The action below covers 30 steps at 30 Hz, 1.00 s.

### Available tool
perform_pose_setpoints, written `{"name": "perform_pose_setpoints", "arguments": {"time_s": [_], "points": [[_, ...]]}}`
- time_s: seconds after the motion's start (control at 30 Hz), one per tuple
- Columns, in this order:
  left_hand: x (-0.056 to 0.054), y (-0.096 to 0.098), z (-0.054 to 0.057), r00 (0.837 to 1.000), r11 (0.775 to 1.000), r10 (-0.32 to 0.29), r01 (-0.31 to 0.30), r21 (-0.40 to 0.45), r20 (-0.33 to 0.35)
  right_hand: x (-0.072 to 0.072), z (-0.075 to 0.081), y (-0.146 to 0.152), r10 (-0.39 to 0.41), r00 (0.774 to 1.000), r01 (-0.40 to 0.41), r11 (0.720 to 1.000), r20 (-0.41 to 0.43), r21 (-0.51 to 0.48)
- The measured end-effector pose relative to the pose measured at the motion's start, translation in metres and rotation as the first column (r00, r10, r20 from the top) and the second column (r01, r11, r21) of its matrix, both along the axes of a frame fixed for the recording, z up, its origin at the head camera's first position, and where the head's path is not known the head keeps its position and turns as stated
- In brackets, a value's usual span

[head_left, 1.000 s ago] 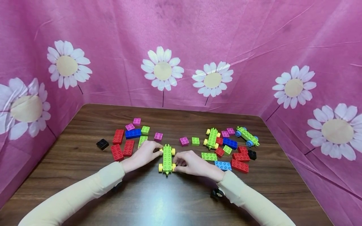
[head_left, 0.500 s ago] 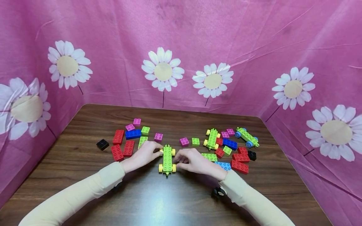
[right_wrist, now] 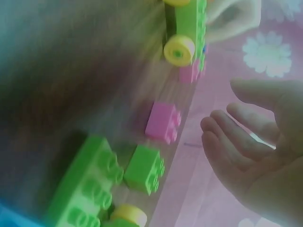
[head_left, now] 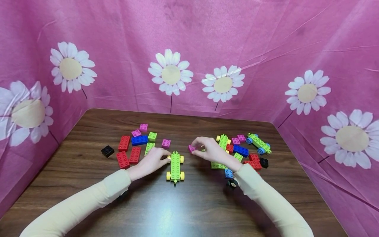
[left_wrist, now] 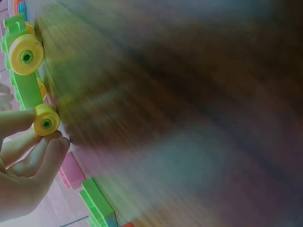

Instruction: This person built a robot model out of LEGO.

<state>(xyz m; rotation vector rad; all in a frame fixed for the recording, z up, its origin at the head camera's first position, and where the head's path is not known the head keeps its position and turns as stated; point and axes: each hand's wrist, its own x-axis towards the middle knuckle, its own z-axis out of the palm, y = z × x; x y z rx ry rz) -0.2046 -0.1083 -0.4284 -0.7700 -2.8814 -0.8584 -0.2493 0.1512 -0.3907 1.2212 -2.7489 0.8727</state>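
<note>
A lime-green toy car base with yellow wheels (head_left: 175, 168) stands near the middle of the table. My left hand (head_left: 151, 162) pinches its far-left yellow wheel (left_wrist: 46, 120) between thumb and fingers, plain in the left wrist view. My right hand (head_left: 211, 150) hovers over a small pink brick (head_left: 191, 149), fingers apart and loosely bent around nothing. In the right wrist view a gap shows between that hand (right_wrist: 255, 146) and the pink brick (right_wrist: 162, 122). Beside it sits a small green brick (right_wrist: 142, 168), mostly covered by the hand in the head view.
Red bricks (head_left: 135, 155), a blue brick (head_left: 139, 140) and a black brick (head_left: 107, 151) lie at the left. On the right are another yellow-wheeled base (head_left: 223, 142), a blue-wheeled base (head_left: 259, 143) and several bricks. A pink cloth (head_left: 124, 89) hangs behind the table.
My right hand has left the car base's right side and moved right and away from me, up over the pink brick. The left hand and the car base have stayed put.
</note>
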Motion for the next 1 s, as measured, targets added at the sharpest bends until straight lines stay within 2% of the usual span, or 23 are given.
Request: {"name": "perform_pose_setpoints", "arguments": {"time_s": [0.2, 0.43, 0.73, 1.0], "points": [[0.0, 0.0, 0.0, 1.0, 1.0, 0.004, -0.004, -0.001, 0.012, -0.019, -0.002, 0.003, -0.036, 0.999, 0.036, 0.999, -0.011, 0.036], [0.0, -0.001, -0.001, 1.0, 1.0, 0.005, -0.005, -0.007, 0.01, -0.034, -0.006, 0.0, -0.026, 1.0, 0.026, 0.989, 0.0, 0.148], [-0.001, -0.001, -0.001, 1.0, 1.0, -0.001, 0.001, 0.004, 0.001, -0.044, -0.013, -0.004, 0.017, 1.0, -0.012, 0.96, -0.015, 0.279], [-0.002, 0.0, -0.001, 1.0, 1.0, 0.002, -0.002, -0.004, -0.004, -0.044, -0.016, -0.007, 0.029, 0.999, -0.015, 0.944, -0.039, 0.329]]}}
